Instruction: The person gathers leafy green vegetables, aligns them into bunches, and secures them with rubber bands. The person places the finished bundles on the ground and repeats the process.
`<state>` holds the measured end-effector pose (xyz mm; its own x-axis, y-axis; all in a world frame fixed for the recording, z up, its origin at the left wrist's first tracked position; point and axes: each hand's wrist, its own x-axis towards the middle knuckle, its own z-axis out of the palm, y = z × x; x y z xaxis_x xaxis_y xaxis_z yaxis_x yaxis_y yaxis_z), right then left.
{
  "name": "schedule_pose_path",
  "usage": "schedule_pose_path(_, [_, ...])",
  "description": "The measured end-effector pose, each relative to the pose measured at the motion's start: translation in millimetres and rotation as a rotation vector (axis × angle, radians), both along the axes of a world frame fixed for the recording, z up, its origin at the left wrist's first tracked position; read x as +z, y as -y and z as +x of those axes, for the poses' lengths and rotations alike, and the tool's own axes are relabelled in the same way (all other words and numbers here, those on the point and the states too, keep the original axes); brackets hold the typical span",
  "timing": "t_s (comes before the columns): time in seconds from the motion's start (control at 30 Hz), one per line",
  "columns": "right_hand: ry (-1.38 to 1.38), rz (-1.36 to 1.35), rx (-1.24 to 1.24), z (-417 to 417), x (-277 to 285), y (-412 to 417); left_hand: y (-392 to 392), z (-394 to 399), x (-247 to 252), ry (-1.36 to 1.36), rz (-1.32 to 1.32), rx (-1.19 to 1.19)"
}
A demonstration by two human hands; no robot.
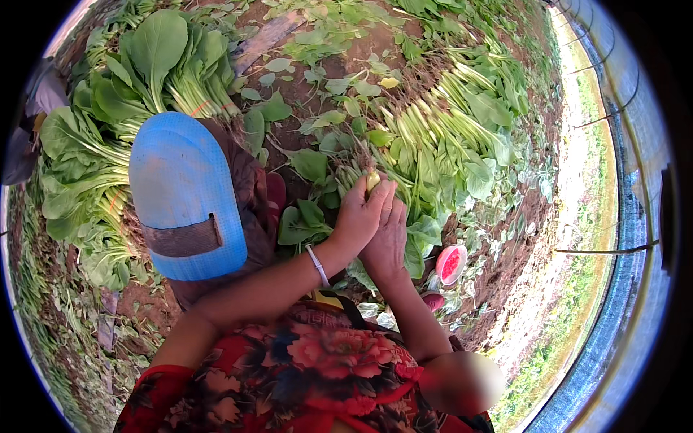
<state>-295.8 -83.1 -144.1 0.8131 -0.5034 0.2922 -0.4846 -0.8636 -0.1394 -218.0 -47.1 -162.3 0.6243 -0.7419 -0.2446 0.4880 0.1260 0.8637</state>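
My left hand (pixel 361 208), with a pale bangle (pixel 317 265) on its wrist, is closed around the stem base of a leafy green plant (pixel 373 179). Roots point upward from between thumb and fingers. My right hand (pixel 385 238) presses against the left from the right, its fingers also curled about the stem; its palm side is hidden. Just beyond both hands lies a row of loose leafy greens (pixel 433 127), pale stems and roots towards the middle. To the left, bundles of greens (pixel 189 81) are tied with orange-red bands (pixel 200 108).
A blue foam pad (pixel 187 189) with a dark strap covers my left knee. A small bowl (pixel 451 264) of red bits stands right of my hands. Loose leaves (pixel 325 116) litter the soil. Plastic sheeting (pixel 644 178) curves along the right. Dark cloth (pixel 40 108) shows at the far left.
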Motion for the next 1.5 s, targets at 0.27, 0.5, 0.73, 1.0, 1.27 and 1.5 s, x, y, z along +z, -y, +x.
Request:
schedule_pose_path(0.27, [0.013, 0.213, -0.484, -44, -87, 154, 0, 3, 9, -0.071, 0.183, 0.017])
schedule_pose_path(0.5, [-0.139, 0.245, -0.684, -20, -160, 213, -11, 6, 24, -0.119, 0.091, 0.082])
schedule_pose_path(0.73, [0.585, 0.367, -0.765, -145, -131, 257, -52, 17, 94, 0.021, -0.228, -0.052])
schedule_pose_path(1.0, [-0.106, 0.238, -0.301, -29, -68, 127, -43, 10, 55, -0.111, 0.004, 0.037])
schedule_pose_path(1.27, [-0.428, 0.422, -0.456, -20, -135, 138, -48, 2, 52, -0.070, 0.040, -0.063])
schedule_pose_path(1.5, [0.082, 0.176, -0.500, -58, -137, 141, -64, -22, 64, 0.516, -0.228, -0.880])
